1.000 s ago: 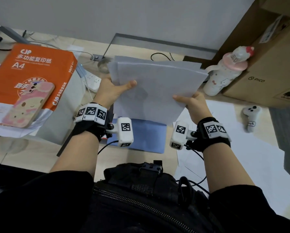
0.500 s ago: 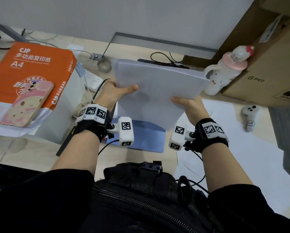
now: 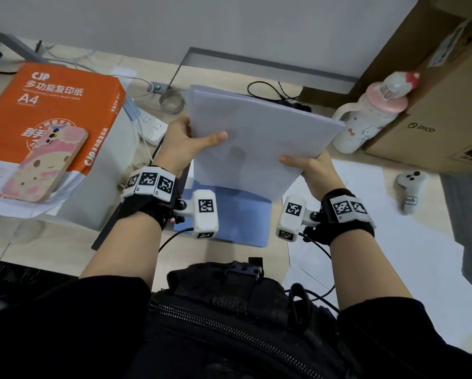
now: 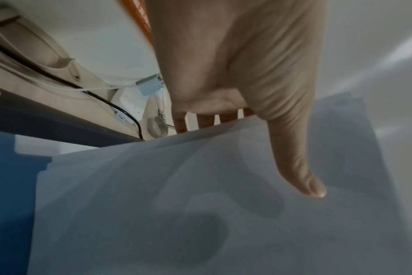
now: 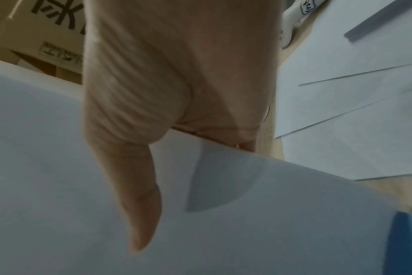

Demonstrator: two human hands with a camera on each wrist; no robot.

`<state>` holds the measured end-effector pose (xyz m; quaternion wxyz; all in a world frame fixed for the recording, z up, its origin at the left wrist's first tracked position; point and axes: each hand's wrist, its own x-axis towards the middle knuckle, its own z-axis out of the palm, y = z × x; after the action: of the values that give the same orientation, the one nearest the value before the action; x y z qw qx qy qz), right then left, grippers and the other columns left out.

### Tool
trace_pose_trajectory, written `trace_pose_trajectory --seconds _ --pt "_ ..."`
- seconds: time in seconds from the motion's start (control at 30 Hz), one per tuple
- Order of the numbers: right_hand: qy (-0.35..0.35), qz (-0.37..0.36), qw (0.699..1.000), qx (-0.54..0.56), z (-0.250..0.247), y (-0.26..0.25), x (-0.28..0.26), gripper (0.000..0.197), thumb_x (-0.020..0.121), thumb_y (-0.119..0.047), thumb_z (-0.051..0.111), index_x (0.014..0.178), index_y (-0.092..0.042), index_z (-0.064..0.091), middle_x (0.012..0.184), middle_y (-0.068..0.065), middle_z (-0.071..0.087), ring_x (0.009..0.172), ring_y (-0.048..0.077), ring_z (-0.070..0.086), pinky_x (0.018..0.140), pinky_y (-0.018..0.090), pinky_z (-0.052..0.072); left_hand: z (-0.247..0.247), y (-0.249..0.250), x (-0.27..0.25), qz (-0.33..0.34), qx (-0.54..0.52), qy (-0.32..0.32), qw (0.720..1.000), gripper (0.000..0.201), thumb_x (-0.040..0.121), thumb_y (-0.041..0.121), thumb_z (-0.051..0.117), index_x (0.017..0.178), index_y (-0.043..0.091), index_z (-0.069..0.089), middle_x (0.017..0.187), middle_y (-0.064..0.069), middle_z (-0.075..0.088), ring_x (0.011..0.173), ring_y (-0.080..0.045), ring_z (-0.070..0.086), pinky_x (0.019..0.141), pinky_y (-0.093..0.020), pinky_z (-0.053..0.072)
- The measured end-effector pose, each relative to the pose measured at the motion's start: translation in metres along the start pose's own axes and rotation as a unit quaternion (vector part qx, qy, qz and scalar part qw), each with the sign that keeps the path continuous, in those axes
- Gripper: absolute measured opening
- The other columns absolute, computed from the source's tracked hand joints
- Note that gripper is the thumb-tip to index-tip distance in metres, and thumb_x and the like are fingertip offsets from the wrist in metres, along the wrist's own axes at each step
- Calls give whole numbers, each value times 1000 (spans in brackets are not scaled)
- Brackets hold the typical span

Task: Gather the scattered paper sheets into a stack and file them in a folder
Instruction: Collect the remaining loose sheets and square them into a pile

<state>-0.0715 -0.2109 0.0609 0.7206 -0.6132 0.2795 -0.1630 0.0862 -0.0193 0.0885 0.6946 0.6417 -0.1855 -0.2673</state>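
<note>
Head view: my left hand [image 3: 187,143] and right hand [image 3: 313,170] each pinch the squared stack of white paper sheets [image 3: 256,140], thumbs on top, tilted above the blue plastic folder [image 3: 240,214] lying on the desk.

Counted on and above the desk

Two hands [image 3: 187,143] [image 3: 313,170], one paper stack [image 3: 256,143], one blue folder [image 3: 237,222], one orange ream [image 3: 46,105], one phone [image 3: 46,162], one bottle [image 3: 371,116], one controller [image 3: 410,187] at three o'clock and two cardboard boxes [image 3: 434,119] [image 3: 464,12] are seen.
</note>
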Motion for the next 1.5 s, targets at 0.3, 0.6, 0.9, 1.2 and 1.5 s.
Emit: trace_pose_trajectory --seconds 0.3,0.6,0.9,1.2,1.5 --pt "8 -22 999 26 1 -9 3 42 63 -2 74 104 -8 65 113 19 65 106 33 62 99 49 48 12 6 6 20 -1 34 999 28 63 25 79 88 18 67 82 11 74 84 -9 70 77 -24 54" --pt "12 -33 999 9 4 -10 2 44 63 -1 74 104 -11 65 111 17 67 105 33 63 95 50 49 19 4 3 8 -32 19 999 26 69 10 81 85 23 65 77 15 73 79 -1 67 73 -17 51" --pt "16 -32 999 9 5 -12 -1 40 61 -4 73 100 -12 64 105 14 66 98 26 62 90 45 49 15 17 5 26 1 38 999 39 54 41 83 83 20 65 75 12 72 74 -6 67 70 -21 51" --pt "11 -30 999 19 3 -10 -1 41 65 -4 74 105 -9 64 110 17 66 103 31 63 97 51 47 18 22 2 29 29 13 999 36 54 29 90 82 21 69 77 11 73 78 -7 68 74 -24 53" --pt "15 -27 1000 0 0 -8 -8 51 67 -5 72 116 -3 59 117 20 64 111 33 60 97 46 49 25 6 -6 8 39 20 999 33 69 -8 76 85 19 66 76 15 72 78 -3 68 76 -23 54"
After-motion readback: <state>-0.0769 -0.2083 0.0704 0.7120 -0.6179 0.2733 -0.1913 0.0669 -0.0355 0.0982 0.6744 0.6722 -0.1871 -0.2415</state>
